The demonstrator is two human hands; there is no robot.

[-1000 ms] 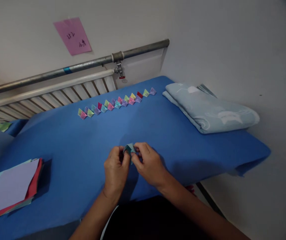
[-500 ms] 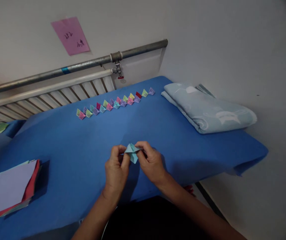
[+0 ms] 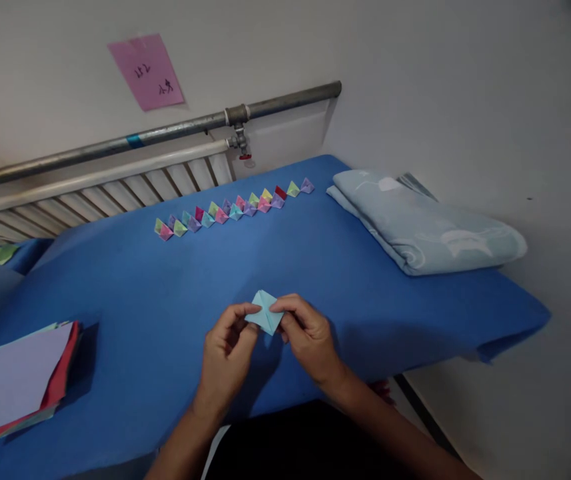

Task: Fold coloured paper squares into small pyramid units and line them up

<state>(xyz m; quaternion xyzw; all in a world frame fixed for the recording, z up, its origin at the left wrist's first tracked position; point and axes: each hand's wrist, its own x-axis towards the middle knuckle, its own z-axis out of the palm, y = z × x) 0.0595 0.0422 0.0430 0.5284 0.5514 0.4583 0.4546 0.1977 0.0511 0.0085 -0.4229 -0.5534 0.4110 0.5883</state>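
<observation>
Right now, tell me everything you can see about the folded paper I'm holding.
The folded paper is light blue, thin and creased into a small diamond shape with a visible fold line. The left hand pinches its left corner and the right hand its right, holding it over the blue bed cover.

Two hands are in sight, a left hand [image 3: 225,347] and a right hand [image 3: 310,337], with just one pale blue folded paper [image 3: 265,312] between them. Along the far side of the bed [image 3: 140,287] runs a single row of small folded pieces [image 3: 232,210]. I make it about twenty, though they overlap too closely for an exact count. There is one stack of coloured sheets [image 3: 15,383], one folded blanket [image 3: 430,223], one pink note [image 3: 148,72] on the wall and one grey pipe [image 3: 165,133].
</observation>
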